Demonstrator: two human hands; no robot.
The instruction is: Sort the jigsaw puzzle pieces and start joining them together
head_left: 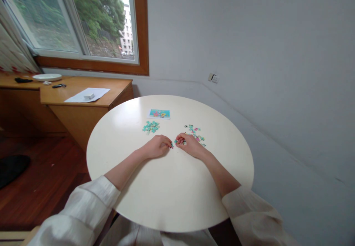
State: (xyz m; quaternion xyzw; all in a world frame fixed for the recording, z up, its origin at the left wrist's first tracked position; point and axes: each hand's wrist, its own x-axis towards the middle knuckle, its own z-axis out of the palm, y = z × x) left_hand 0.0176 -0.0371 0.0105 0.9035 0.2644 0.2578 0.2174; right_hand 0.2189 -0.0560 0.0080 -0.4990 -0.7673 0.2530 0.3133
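Note:
My left hand (160, 145) rests on the round table, fingers closed on a small jigsaw puzzle piece (172, 145) with teal and pink on it. Close by on the right, my right hand (189, 143) pinches a teal puzzle piece (175, 141) between thumb and fingertips. The two pieces are near each other; whether they touch is too small to tell. A heap of teal puzzle pieces (151, 127) lies beyond my left hand. Scattered multicoloured pieces (191, 128) lie behind and beside my right hand, which partly hides them. At the back is a picture card (158, 114) with cartoon figures.
The white round table (166, 194) stands against a wall. Behind it on the left, a wooden desk (119, 90) holds paper (95, 93) with a small white box, a white plate (47, 77) and dark small items. A window (97, 24) is above.

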